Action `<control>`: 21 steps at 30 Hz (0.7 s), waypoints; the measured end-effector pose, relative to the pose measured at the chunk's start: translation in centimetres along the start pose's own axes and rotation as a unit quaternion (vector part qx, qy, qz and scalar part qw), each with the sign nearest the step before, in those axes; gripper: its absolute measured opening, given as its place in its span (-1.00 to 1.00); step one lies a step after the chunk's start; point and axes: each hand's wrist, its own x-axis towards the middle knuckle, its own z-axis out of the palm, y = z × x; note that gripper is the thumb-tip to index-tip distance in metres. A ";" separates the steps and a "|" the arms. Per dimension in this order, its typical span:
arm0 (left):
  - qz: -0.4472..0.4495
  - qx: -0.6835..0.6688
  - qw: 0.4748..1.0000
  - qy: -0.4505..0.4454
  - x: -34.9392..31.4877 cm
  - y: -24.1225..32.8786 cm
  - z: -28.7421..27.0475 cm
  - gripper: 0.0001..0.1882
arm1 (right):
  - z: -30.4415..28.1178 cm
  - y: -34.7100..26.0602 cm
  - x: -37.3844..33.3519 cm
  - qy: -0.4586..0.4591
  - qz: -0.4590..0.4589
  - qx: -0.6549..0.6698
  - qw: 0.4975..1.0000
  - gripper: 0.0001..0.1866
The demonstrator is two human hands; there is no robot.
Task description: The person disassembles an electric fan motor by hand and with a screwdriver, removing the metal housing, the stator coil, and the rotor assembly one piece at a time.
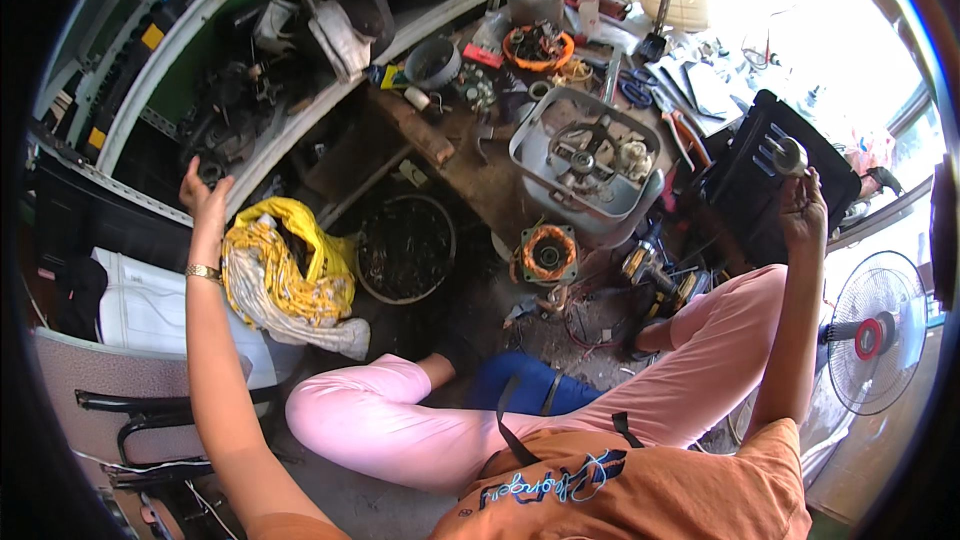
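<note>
My left hand (206, 194) is stretched out to the shelf at the left, its fingers around a dark ring-shaped part (210, 171) beside a heap of dark metal parts (225, 120). Far to the right, my raised right hand (803, 208) holds a grey motor rotor (790, 156) by the fingertips, in front of a black plastic case (750, 180). Between the hands, a grey fan-motor housing (585, 155) rests on a stand. Just below it lies a stator with orange copper windings (549, 254).
A yellow sack (290, 250) and a round tub of dark scraps (405, 248) stand at left centre. A cordless drill (650, 268) lies near my right leg. Pliers (686, 135) and an orange bowl (538, 47) are on the cluttered bench. A fan (875, 333) stands at right.
</note>
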 end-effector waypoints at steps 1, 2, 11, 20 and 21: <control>0.053 -0.011 0.998 -0.029 -0.5 5.9 1.4 -0.28 | 0.9 -1.0 -1.1 -0.019 -0.013 -0.004 1.000 -0.83; 0.120 -0.032 0.991 -0.054 -0.6 8.9 1.0 -0.35 | 1.9 -0.6 -1.4 -0.044 -0.007 -0.004 0.999 -0.82; 0.212 -0.287 0.916 -0.180 -5.3 23.3 10.1 -0.63 | 6.4 1.5 0.5 -0.022 0.002 -0.056 0.998 -0.82; 0.063 -0.276 0.896 -0.342 -8.3 26.5 22.9 -0.58 | 9.0 2.4 0.4 -0.065 -0.069 -0.096 0.991 -0.81; 0.065 -0.271 0.894 -0.351 -8.4 26.9 23.8 -0.55 | 8.8 2.2 0.2 -0.064 -0.077 -0.111 0.989 -0.81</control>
